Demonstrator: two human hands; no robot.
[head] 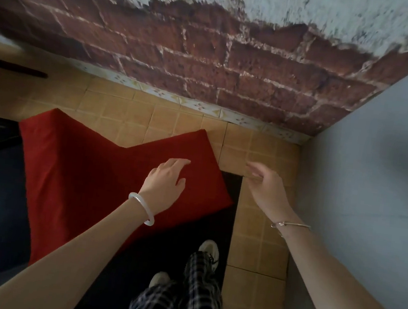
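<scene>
- Left fingers (182, 163): loosely straight and slightly apart above the far right part of the cloth. Nothing is gripped, and whether the tips touch the fabric cannot be told.
- Right fingers (252, 167): loosely curled with the thumb set apart, and nothing is held. They are seen over the floor, just beside the cloth's right edge.
- Left hand (166, 178) and right hand (266, 190): both are extended forward, backs up, near each other. A bangle (141, 209) is worn on the left wrist and a bracelet (290, 225) on the right.
- Cloth (81, 165): red and spread nearly flat, with two corners pointing toward the wall (209, 60). It is laid partly over a dark mat (188, 229) and partly over the tiled floor (252, 237), ahead of the shoes (209, 250).
- Risk 1: if the cloth is pinched by the left hand alone, one corner is likely to be dragged and the fabric bunched or skewed.
- Risk 2: the right hand is off the fabric, so the edge may be missed unless it is brought inward.
- Risk 3: the shoes are placed near the cloth's near edge, and a step onto it would pin the cloth during a pull.
- Count: two hands, one cloth, one mat, one bangle, one bracelet, two shoes.
</scene>
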